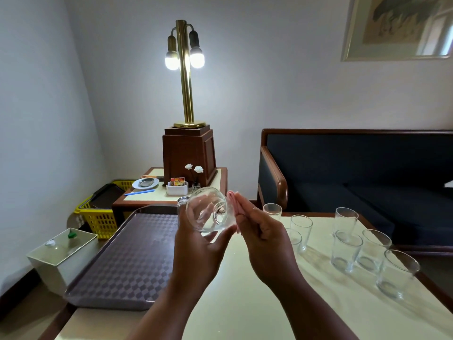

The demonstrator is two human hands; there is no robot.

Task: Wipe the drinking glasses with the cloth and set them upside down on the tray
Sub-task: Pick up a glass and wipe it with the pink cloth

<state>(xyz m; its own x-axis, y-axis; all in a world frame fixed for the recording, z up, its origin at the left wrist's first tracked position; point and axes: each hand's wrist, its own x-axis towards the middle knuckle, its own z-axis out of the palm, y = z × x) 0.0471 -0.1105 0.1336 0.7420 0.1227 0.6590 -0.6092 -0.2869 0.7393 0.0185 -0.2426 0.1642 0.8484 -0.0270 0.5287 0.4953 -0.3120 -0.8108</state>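
Between left hand's (pixel 196 251) fingers (pixel 221 236), seemingly, glass (pixel 207 209)

Dim room, lit mainly by 2 glowing white bulbs (pixel 196 60) on the tall brass table lamp (pixel 187 94), both blown out to pure glare. Soft halo spreading over the pale grey wall (pixel 269 82) behind. Faint long shadows slanting down and right from the clear upright drinking glasses (pixel 345 251) across the cream tabletop (pixel 245 303). Bright glints on the tilted clear tumbler (pixel 208 209). Dark blue sofa (pixel 367 168) sunk almost to black. Heavy wide-angle bend at the edges, walls leaning. Crisp at centre, softer in the corners.
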